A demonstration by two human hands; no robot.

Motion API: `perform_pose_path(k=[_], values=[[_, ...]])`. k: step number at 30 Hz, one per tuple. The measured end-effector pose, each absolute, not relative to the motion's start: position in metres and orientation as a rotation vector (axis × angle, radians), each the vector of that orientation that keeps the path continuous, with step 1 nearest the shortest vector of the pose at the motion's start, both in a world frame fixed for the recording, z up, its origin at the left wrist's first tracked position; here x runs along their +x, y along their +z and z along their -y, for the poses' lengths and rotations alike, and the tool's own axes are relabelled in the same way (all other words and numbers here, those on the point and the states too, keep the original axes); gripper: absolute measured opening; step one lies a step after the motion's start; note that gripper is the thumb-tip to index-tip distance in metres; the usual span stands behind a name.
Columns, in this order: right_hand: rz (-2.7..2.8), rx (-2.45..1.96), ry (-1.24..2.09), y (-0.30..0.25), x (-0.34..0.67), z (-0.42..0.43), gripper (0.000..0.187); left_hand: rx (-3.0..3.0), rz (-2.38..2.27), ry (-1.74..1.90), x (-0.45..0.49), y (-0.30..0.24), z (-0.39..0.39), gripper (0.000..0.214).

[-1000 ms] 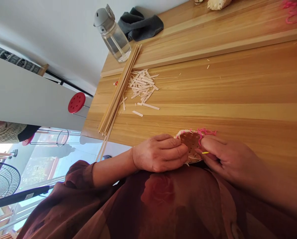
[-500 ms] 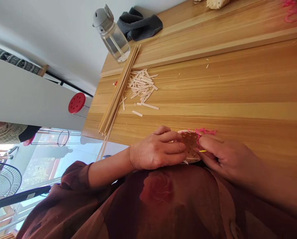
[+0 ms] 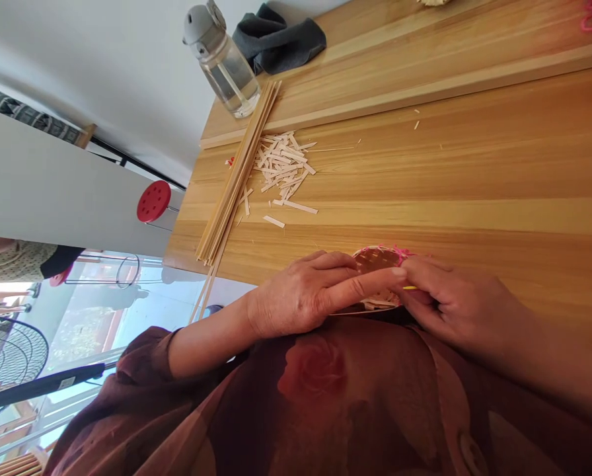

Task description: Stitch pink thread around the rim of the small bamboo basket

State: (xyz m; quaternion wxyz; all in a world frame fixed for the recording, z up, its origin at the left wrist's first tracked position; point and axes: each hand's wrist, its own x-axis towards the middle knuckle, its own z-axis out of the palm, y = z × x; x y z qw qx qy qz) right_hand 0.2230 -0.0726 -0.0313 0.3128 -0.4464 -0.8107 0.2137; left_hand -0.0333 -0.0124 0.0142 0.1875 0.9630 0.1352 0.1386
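Note:
A small round woven basket (image 3: pixel 376 258) is held close to my body, its rim lined with pink yarn (image 3: pixel 400 252). My left hand (image 3: pixel 300 294) grips its left side, fingers curled over the rim. The index finger is stretched across the basket's opening, its tip touching the fingertips of my right hand. My right hand (image 3: pixel 459 301) is closed at the basket's right side, pinching a thin yellow tool (image 3: pixel 409 287). Only a short end of that tool shows, so I cannot tell if it is a needle or a hook. The lower part of the basket is hidden.
On the wooden table (image 3: pixel 474 178) lie a bundle of long thin strips (image 3: pixel 236 178) and a heap of short strips (image 3: pixel 283 162). Behind them are a water bottle (image 3: pixel 231 76) and a dark cloth (image 3: pixel 281 43). A red stool (image 3: pixel 154 201) and a fan (image 3: pixel 13 357) stand to the left.
My left index finger has stretched rightward to my right fingertips. The basket has tilted, and less of the yellow tool shows now.

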Motion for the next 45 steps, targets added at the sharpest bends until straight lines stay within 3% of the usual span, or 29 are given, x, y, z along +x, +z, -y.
perform_pose_path(k=[14,21,27,34,45], values=[[2.191,-1.186,0.430,-0.031,0.222,0.076,0.026,2.468,-0.770,0.856,-0.051,0.003,0.027,0.053],[2.157,-1.200,0.424,-0.033,0.222,0.078,0.029,2.480,-0.781,0.798,-0.052,-0.005,0.026,0.034],[2.137,-1.258,0.399,-0.033,0.225,0.081,0.029,2.470,-0.652,0.701,-0.046,0.007,0.026,0.052],[2.148,-1.271,0.373,-0.027,0.222,0.083,0.028,2.369,-0.835,0.609,-0.047,0.000,0.028,0.067],[2.164,-1.287,0.306,-0.018,0.217,0.079,0.028,2.380,-0.936,0.655,-0.052,-0.006,0.025,0.041]])
